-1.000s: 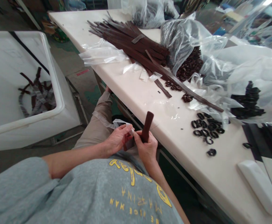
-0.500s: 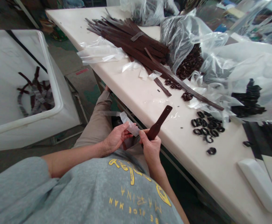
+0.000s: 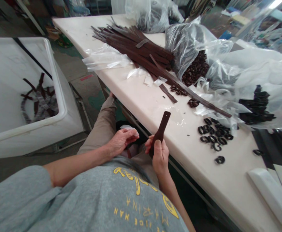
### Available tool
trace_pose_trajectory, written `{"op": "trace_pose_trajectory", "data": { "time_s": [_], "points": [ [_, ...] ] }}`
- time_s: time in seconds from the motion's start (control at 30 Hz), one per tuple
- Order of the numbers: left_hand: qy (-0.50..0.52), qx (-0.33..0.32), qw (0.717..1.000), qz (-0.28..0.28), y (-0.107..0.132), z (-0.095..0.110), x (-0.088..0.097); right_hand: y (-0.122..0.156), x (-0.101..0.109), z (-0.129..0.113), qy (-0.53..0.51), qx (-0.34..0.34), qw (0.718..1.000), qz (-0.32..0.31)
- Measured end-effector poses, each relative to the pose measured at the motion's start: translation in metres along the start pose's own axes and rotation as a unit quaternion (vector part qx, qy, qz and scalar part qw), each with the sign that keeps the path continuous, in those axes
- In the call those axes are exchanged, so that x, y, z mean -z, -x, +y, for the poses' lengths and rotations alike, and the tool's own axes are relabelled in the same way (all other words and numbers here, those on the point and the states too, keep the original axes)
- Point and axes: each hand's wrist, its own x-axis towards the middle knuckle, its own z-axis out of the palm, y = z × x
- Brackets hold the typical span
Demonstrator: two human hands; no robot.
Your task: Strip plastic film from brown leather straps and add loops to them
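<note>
Presently, the right hand [image 3: 159, 154] is pinching the brown strap [image 3: 163, 124] by its wider part, thumb against fingers, with the narrower end pointing up beside the edge of the white table [image 3: 136, 100]. Separately, the left hand [image 3: 124, 140] is pinching white film [image 3: 126, 127] between thumb and fingertips, apart from the strap. Possible faults: (1) Strap dropping: the upper end is standing unsupported, so a slackening pinch could be letting it pivot or fall lapward. (2) Film creasing: uneven fingertip pressure could be crumpling the thin sheet; its lower extent is remaining hidden.
</note>
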Motion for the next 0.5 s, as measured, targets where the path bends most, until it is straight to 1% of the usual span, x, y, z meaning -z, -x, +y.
{"op": "trace_pose_trajectory", "data": {
  "time_s": [0.07, 0.13, 0.2, 0.27, 0.37, 0.43, 0.5],
  "points": [
    [0.025, 0.006, 0.999, 0.022, -0.003, 0.007, 0.002, 0.005, 0.011, -0.001, 0.021, -0.011, 0.999, -0.035],
    [0.048, 0.007, 0.998, 0.035, -0.006, 0.012, 0.004, 0.013, 0.021, -0.004, 0.097, -0.038, 0.99, -0.095],
    [0.065, 0.002, 0.997, 0.04, -0.008, 0.016, 0.005, 0.02, 0.027, -0.008, 0.193, -0.052, 0.967, -0.158],
    [0.075, -0.001, 0.996, 0.038, -0.01, 0.018, 0.005, 0.027, 0.028, -0.012, 0.269, -0.041, 0.942, -0.196],
    [0.086, 0.001, 0.996, 0.037, -0.01, 0.018, 0.004, 0.032, 0.022, -0.015, 0.337, -0.006, 0.916, -0.219],
    [0.09, 0.004, 0.995, 0.035, -0.009, 0.018, 0.003, 0.032, 0.018, -0.015, 0.36, 0.007, 0.907, -0.219],
    [0.091, 0.008, 0.995, 0.033, -0.008, 0.017, 0.001, 0.029, 0.014, -0.013, 0.37, 0.007, 0.903, -0.216]
  ]
}}
